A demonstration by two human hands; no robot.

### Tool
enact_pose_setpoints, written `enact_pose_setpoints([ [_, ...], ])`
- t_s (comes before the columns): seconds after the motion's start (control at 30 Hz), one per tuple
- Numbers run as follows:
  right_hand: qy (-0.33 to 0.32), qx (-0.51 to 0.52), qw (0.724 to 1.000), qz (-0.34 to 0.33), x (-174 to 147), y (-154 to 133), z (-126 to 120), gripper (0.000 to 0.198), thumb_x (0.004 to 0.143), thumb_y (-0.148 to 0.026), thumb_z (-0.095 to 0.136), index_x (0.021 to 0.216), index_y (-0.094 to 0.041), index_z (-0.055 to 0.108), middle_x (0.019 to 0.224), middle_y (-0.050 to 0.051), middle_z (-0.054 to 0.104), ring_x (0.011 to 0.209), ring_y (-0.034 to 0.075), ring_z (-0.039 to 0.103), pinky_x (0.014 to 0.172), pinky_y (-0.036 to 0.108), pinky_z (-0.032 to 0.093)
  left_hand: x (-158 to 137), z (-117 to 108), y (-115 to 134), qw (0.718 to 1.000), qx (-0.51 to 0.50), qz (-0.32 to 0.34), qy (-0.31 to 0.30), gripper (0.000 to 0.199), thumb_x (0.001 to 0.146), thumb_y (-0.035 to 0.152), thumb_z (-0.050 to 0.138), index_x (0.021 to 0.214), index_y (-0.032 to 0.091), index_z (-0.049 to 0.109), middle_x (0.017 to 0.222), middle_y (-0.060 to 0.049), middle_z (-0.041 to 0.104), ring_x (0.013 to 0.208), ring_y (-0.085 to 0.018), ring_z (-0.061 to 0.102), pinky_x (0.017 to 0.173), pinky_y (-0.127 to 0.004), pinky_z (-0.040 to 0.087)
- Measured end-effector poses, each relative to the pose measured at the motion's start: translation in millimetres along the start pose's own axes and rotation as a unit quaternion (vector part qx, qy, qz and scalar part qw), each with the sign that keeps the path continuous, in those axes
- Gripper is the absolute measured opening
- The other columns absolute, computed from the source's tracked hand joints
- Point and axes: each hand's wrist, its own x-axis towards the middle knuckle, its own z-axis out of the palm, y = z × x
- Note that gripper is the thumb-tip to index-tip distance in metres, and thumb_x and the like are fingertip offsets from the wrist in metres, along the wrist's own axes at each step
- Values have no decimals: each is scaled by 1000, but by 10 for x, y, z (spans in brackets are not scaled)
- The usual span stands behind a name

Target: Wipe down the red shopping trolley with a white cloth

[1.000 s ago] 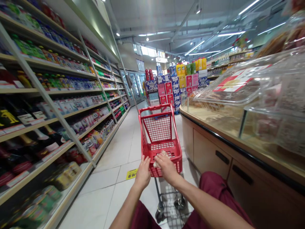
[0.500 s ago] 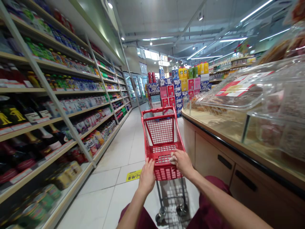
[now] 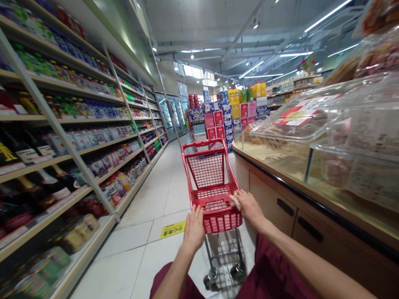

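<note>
A red shopping cart with a mesh basket stands right in front of me. At the near left corner of its rim lies my left hand, fingers stretched out and holding nothing. My right hand presses a crumpled white cloth against the near right part of the rim, its fingers closed over it. Most of the cloth is hidden under the fingers. The basket's mesh floor shows no goods on it.
Shelves of drinks run along the left. On the right stands a wooden counter with clear packaged food. Stacked cartons rise ahead. A yellow floor sticker lies left of the cart on white tiles.
My right hand has slid with the cloth outward along the rim to the cart's right side. My left hand stays at the left corner. The view has shifted slightly.
</note>
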Motion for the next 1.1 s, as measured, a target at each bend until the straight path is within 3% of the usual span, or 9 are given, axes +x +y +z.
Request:
enact_pose_setpoints([
  [0.17,26,-5,997,-69,-78,-602,512,39,79,-7,42,113,-20,54,120,8,53,114,22,45,92,42,38,27,-9,13,999,7,33,-15,62,70,4,29,131,13,28,140,-6,25,130,-19,12,106,-41,14],
  [0.23,38,-14,992,-118,-96,-548,482,36,80,-10,43,112,-23,54,121,6,52,115,22,44,93,43,36,23,-2,-27,999,19,43,-5,61,70,3,28,131,14,28,140,-6,25,130,-18,13,106,-43,13],
  [0.3,55,-34,988,-139,-161,-291,328,35,81,-11,43,111,-25,55,122,5,52,117,22,42,95,45,33,14,16,-56,999,29,40,12,62,70,1,25,131,14,28,140,-6,25,130,-18,13,106,-44,12],
  [0.43,102,-74,990,-69,-282,93,141,38,81,-8,40,114,-20,53,124,9,48,120,24,37,95,48,30,8,64,-20,998,39,44,26,60,71,1,24,130,13,29,139,-8,28,130,-19,15,105,-46,12],
  [0.53,118,-54,990,-61,-251,-180,350,35,81,-8,39,111,-17,56,123,11,49,118,22,40,93,42,35,14,109,31,997,44,48,37,59,72,3,25,131,12,28,139,-8,27,130,-19,16,105,-47,12],
  [0.67,113,-28,985,-130,-170,-490,528,35,81,-10,41,112,-21,55,120,7,52,116,19,43,94,40,35,12,164,-2,994,59,78,44,62,71,2,24,132,16,25,139,-5,26,130,-18,16,105,-50,8],
  [0.77,111,-50,984,-131,-283,-178,324,36,82,-11,40,113,-23,53,123,6,50,119,20,38,97,44,29,6,176,-38,994,69,73,50,64,70,0,23,132,16,24,140,-6,25,130,-17,16,104,-52,7],
  [0.9,123,-84,988,-45,-464,282,113,38,81,-10,37,116,-19,52,127,11,45,123,22,32,96,46,30,3,121,11,996,63,51,44,61,72,2,22,132,14,26,139,-6,27,130,-18,16,104,-52,8],
  [1.1,92,-56,994,-27,-327,315,258,42,79,-8,36,117,-17,50,127,11,45,124,21,31,95,42,34,33,-74,94,999,33,26,20,54,72,6,27,125,11,38,131,-13,41,126,-22,25,103,-54,9],
])
